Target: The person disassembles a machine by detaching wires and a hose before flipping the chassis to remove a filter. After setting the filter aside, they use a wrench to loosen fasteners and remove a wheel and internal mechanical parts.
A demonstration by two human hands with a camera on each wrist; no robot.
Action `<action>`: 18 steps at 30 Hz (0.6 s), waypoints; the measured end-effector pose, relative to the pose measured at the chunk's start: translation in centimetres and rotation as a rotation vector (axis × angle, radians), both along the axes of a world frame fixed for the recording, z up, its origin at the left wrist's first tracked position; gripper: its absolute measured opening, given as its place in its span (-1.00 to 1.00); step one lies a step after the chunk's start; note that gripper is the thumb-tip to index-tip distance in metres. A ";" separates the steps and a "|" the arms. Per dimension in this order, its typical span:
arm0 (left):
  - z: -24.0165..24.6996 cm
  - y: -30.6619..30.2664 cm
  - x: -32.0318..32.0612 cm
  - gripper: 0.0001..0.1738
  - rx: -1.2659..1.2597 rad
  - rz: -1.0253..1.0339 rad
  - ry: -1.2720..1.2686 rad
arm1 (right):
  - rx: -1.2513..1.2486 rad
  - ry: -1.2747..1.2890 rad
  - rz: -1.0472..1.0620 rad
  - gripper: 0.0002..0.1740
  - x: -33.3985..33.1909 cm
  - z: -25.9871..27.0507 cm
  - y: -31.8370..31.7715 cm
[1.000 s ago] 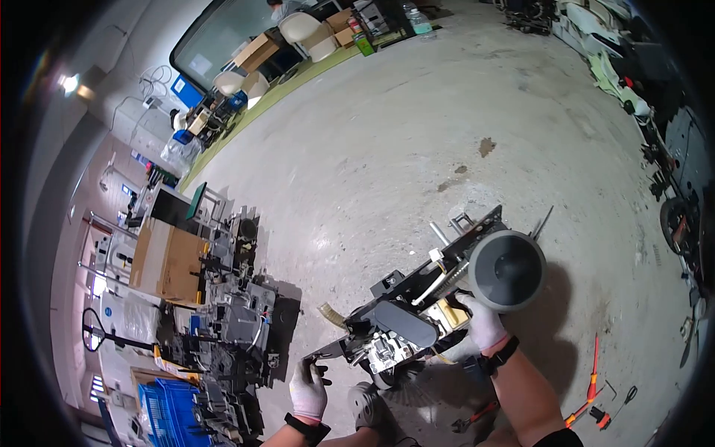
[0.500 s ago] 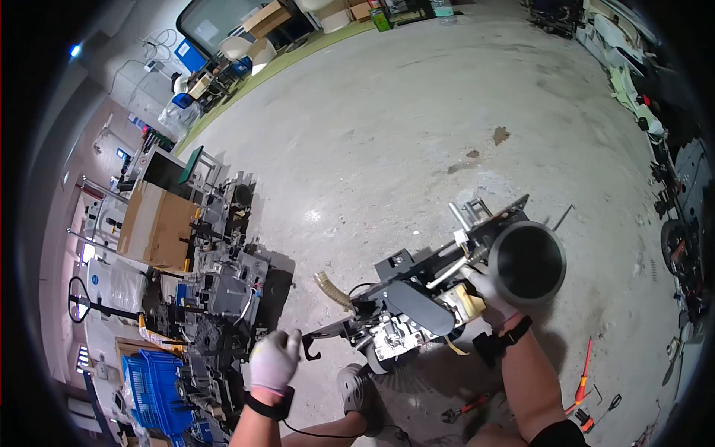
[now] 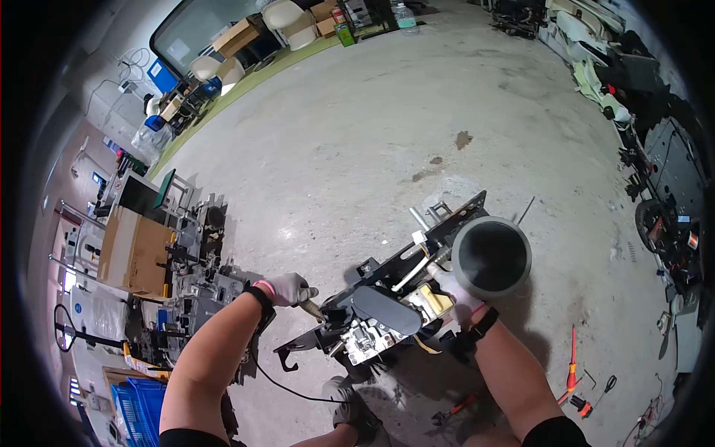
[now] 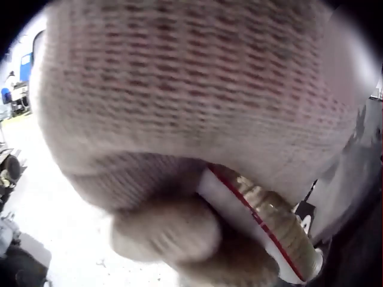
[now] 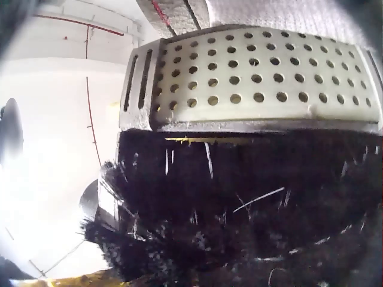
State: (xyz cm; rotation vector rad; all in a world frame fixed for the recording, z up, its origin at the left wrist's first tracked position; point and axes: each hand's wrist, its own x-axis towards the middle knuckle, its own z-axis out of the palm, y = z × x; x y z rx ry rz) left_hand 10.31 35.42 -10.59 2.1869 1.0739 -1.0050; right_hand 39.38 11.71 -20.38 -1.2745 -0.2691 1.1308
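Note:
A black machine assembly with a long grey oval cover is tilted above the floor, low in the head view. My gloved left hand grips the free end of its short ribbed hose. In the left wrist view, curled fingers wrap the clear hose with its red stripe. My gloved right hand holds the assembly beside the large round grey cylinder, its fingers partly hidden. The right wrist view shows a perforated plate under that glove, with dark brush bristles below.
Similar machine parts and a cardboard box line the left side. Near my feet lie red-handled pliers. A screwdriver and other small tools lie at the lower right. Piled parts run along the right edge.
My left hand has left the hooked bar at the assembly's lower left end, moved up and taken hold of the hose. The right hand still holds the assembly.

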 end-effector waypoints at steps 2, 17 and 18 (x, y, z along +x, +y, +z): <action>-0.4 -0.4 -0.1 -0.40 0.048 0.001 -0.105 | 0.010 -0.200 -0.049 -0.55 0.0 -1.2 0.2; 2.6 -3.4 -3.1 -0.43 0.093 -0.224 -0.283 | -0.255 -1.099 -0.015 -0.55 0.3 -3.2 0.8; 3.5 -2.5 -2.1 -0.38 -0.063 -0.356 -0.103 | -0.244 -1.089 -0.003 -0.56 0.4 -3.2 0.8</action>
